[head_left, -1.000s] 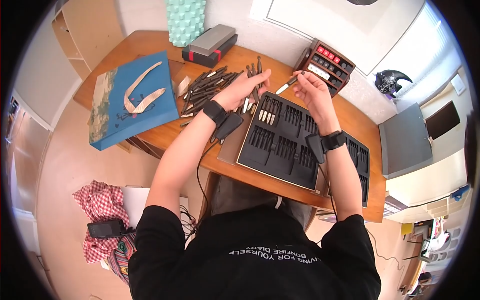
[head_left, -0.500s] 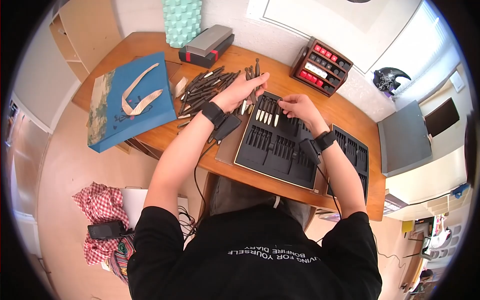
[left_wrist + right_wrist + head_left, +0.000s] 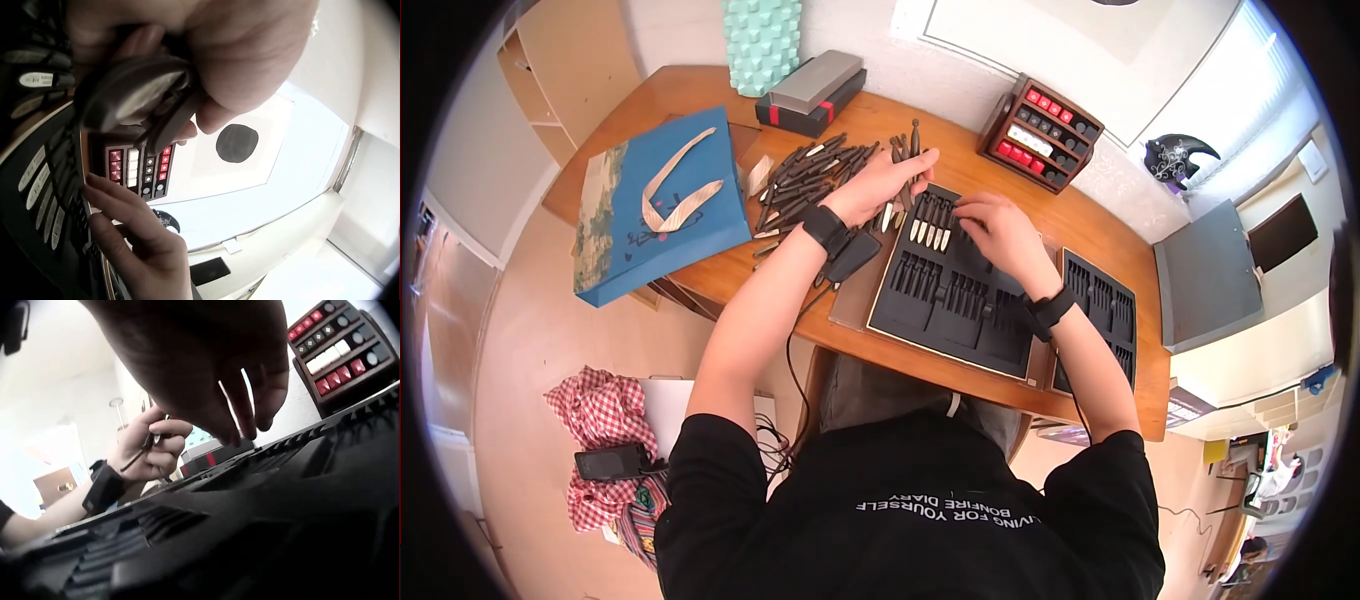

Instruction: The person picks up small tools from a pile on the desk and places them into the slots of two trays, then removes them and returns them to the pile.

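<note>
My left hand [image 3: 878, 188] grips several slim dark sticks [image 3: 916, 138] with knobbed ends, upright beside the tray's far left corner. The left wrist view shows a dark stick [image 3: 125, 94] close up under the curled fingers. My right hand [image 3: 1008, 238] hovers low over the black slotted tray [image 3: 905, 322], its fingers loosely bent and nothing visible between them. In the right wrist view, the fingertips [image 3: 265, 419] point down close above the slots. A row of sticks with pale labelled ends [image 3: 930, 236] lies in the tray's far left compartment, beside the right fingertips.
Left of the tray lies a pile of similar sticks [image 3: 810, 195]. A blue paper bag [image 3: 690, 200] is further left. Behind stand a dark box with red ribbon [image 3: 815, 110] and a small rack of red, black and white keycaps [image 3: 1040, 135]. A second slotted tray [image 3: 1100, 310] sits right.
The right hand brought a stick down from above the tray's far edge into the labelled row, let it go and drew slightly back. The left hand stays nearly still with its bunch.
</note>
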